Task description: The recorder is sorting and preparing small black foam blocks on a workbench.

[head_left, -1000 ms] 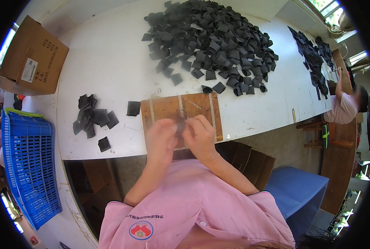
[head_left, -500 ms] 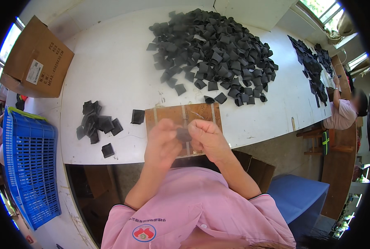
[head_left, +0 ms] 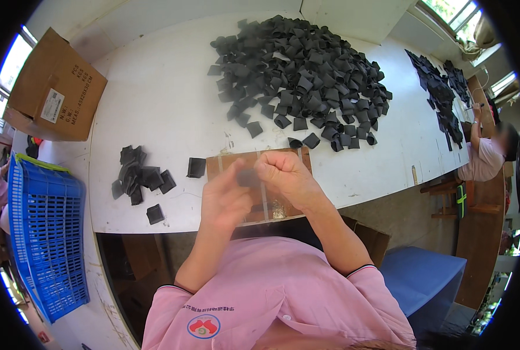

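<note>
Cardboard box (head_left: 56, 87), blue crate (head_left: 47, 245)

Workshop: worktable (head_left: 155, 105) heaped with black pieces (head_left: 306, 76)

dark piece (head_left: 248, 178) blurred between both hands.

Long white surface (head_left: 155, 105) fills most of the view, brightly daylit. Windows at top right (head_left: 452, 11) and far left (head_left: 12, 58). Brown cardboard box (head_left: 56, 87) at the surface's left end. Blue plastic crate (head_left: 44, 233) on the left. Blue seat (head_left: 429, 280) lower right, wooden bench (head_left: 482, 233) beside it. Another person (head_left: 493, 154) sits at the right end.
</note>
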### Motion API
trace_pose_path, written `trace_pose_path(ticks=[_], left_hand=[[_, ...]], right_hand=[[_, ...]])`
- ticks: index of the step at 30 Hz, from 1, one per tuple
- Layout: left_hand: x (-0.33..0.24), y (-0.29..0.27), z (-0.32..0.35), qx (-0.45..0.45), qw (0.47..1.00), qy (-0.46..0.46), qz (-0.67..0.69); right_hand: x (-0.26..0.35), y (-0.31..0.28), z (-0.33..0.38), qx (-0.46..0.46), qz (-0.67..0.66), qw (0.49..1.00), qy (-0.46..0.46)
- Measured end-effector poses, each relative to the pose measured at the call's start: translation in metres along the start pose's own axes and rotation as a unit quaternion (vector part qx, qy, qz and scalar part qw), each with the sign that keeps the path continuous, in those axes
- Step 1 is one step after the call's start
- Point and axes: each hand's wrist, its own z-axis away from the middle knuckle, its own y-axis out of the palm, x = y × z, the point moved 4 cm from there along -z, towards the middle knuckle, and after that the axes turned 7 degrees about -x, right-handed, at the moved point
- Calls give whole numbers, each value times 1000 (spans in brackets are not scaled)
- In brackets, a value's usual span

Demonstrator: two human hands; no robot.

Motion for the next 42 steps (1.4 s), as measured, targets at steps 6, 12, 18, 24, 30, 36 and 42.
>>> trace_pose_path(ticks=[6, 12, 18, 24, 30, 36, 42], left_hand=[[-4, 1, 8, -69, 902, 250, -346], [-8, 47, 15, 49, 587, 469, -659], [-6, 38, 17, 17, 721, 467, -512], [-6, 27, 20, -26, 867, 404, -291], [-4, 17, 22, -44, 827, 421, -370], [-21, 9, 23, -93, 713, 485, -498], [-126, -92, 2, -367, 371, 492, -697]], right_hand=[[-9, -7, 0, -53, 60, 996, -29], [16, -6, 29, -202, 291, 883, -308], [20, 17, 34, -190, 438, 755, -450], [26, 21, 31, -205, 443, 742, -460], [14, 13, 27, -180, 439, 749, -463], [20, 17, 24, -169, 476, 745, -436], [46, -46, -12, -254, 56, 953, -155]])
